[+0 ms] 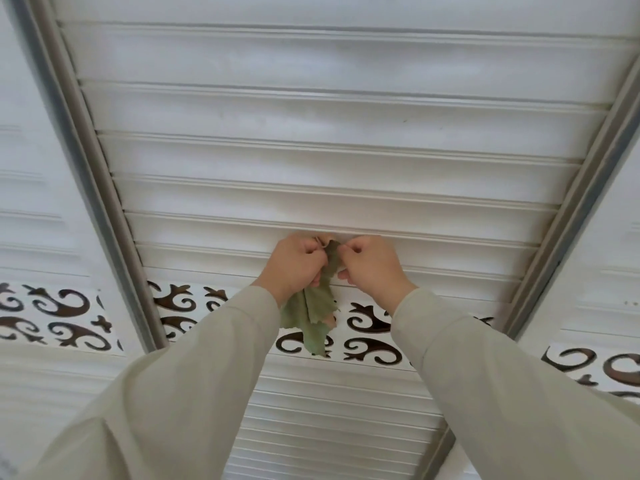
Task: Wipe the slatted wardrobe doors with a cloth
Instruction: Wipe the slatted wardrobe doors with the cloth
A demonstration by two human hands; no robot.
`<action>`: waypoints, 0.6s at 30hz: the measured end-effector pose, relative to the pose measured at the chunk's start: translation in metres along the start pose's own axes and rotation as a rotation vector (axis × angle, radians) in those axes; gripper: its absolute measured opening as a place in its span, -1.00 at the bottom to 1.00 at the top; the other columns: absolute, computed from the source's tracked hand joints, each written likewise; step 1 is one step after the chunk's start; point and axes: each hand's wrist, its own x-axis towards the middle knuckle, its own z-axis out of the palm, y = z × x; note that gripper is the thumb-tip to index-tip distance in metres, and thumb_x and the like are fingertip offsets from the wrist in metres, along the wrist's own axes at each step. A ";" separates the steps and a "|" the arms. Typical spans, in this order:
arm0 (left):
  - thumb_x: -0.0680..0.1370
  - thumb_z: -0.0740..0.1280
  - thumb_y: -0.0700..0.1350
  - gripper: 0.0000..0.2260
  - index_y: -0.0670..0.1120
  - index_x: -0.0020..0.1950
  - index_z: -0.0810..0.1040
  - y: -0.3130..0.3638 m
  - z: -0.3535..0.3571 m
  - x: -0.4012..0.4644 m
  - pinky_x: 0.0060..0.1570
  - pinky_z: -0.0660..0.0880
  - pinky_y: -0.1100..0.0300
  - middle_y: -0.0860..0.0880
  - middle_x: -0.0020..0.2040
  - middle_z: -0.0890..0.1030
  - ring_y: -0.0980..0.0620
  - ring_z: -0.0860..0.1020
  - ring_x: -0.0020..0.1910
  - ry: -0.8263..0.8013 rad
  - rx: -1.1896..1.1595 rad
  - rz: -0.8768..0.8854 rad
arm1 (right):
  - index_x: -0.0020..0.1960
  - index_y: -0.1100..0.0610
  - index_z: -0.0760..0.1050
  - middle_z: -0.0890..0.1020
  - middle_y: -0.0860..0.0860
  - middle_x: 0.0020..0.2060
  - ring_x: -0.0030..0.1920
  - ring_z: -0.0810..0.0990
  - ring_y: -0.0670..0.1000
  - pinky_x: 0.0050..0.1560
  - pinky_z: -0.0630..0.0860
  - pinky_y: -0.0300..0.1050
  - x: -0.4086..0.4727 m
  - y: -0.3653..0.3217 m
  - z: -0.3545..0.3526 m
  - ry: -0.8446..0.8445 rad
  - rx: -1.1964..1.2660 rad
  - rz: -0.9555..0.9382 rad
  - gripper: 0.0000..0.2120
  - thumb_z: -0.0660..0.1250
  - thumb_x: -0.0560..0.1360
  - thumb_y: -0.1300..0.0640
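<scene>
The left hand (294,263) and right hand (370,265) meet against the white slatted door (329,161), fingers curled tight, both pinching the top of a green cloth (313,310). The cloth hangs between them, its long axis vertical, the loose end pointing down over the band of dark scroll ornament (374,327). Grey frame rails (86,161) border the door.

A crumpled, pale green cloth (317,306) is bunched against the white slatted wardrobe door (329,174), its top pressed at the edge of one horizontal slat and its loose, ragged end hanging down over the door's band of dark scrollwork cut-outs (367,336).
</scene>
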 end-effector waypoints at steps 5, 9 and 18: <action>0.45 0.26 -0.20 -0.77 -0.15 -0.39 0.60 -0.023 -0.045 0.001 -0.28 0.49 0.23 -0.06 -0.44 0.64 0.11 0.54 -0.42 0.095 0.108 -0.011 | -0.16 0.23 0.62 0.68 0.17 -0.20 -0.20 0.68 0.15 -0.06 0.60 0.14 -0.002 -0.017 0.038 -0.065 -0.183 -0.101 -0.73 0.27 0.59 0.10; 0.43 0.25 -0.13 -0.80 -0.11 -0.36 0.56 -0.045 -0.078 0.001 -0.25 0.56 0.04 -0.04 -0.44 0.60 -0.09 0.58 -0.33 0.143 0.240 0.029 | -0.13 0.23 0.61 0.68 0.17 -0.18 -0.16 0.68 0.14 -0.04 0.60 0.12 -0.005 -0.040 0.074 -0.084 -0.186 -0.116 -0.72 0.24 0.60 0.10; 0.46 0.42 0.15 -0.68 0.02 0.08 0.47 -0.044 -0.072 -0.009 0.06 0.51 0.08 0.09 0.00 0.52 0.05 0.51 0.01 0.261 0.211 0.351 | -0.09 0.21 0.61 0.64 0.18 -0.19 -0.21 0.55 0.02 -0.03 0.57 0.04 -0.019 -0.078 0.060 0.021 0.149 -0.087 -0.77 0.28 0.59 0.09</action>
